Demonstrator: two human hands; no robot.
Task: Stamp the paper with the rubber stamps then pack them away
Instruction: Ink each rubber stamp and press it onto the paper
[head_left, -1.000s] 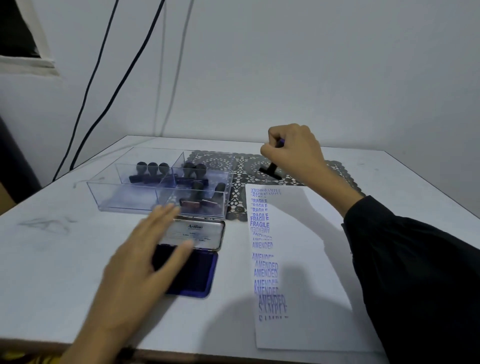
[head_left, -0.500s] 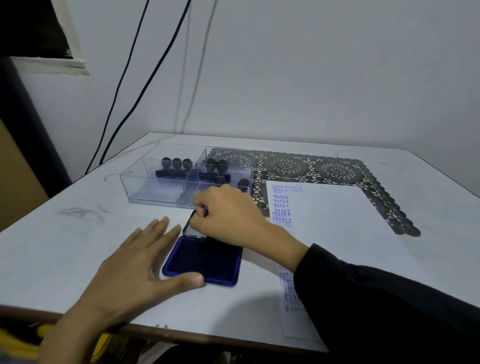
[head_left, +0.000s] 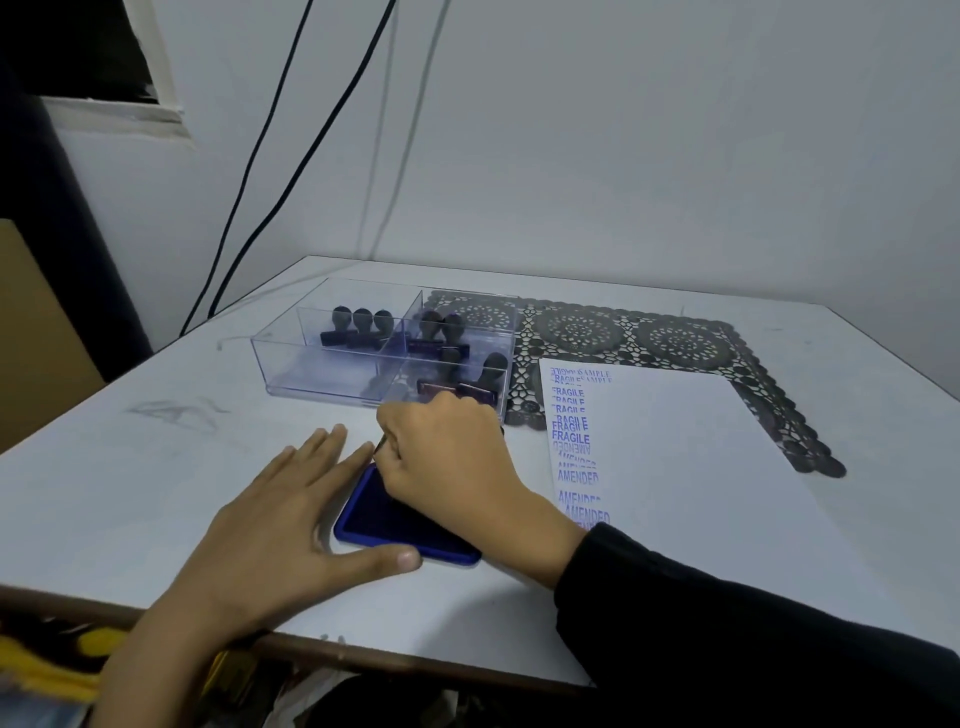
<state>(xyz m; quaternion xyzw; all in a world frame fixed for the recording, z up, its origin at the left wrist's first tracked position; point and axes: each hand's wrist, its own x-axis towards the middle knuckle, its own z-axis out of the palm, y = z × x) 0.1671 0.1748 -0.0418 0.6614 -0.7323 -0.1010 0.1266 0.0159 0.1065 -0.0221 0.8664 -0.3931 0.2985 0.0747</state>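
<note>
A blue ink pad (head_left: 384, 525) lies open near the table's front edge. My left hand (head_left: 280, 525) rests flat beside it, fingers straight, thumb along the pad's front rim. My right hand (head_left: 441, 457) is curled over the pad's far end and grips a rubber stamp (head_left: 383, 446); only a dark sliver of it shows by the fingers. The white paper (head_left: 675, 467) lies to the right, with a column of blue FRAGILE, AMENDED and SAMPLE prints down its left side. Behind the pad, a clear divided tray (head_left: 311, 364) holds several dark stamps (head_left: 358, 325).
A dark lace mat (head_left: 649, 332) lies under the paper's far edge and beside the tray. Two black cables (head_left: 249, 171) hang down the wall at the back left. The table's brown front edge (head_left: 415, 660) runs just below my left hand.
My right hand has come from the far end of the paper, with the stamp, down onto the ink pad. The pad's lid is hidden now. My left hand has shifted to the pad's left side.
</note>
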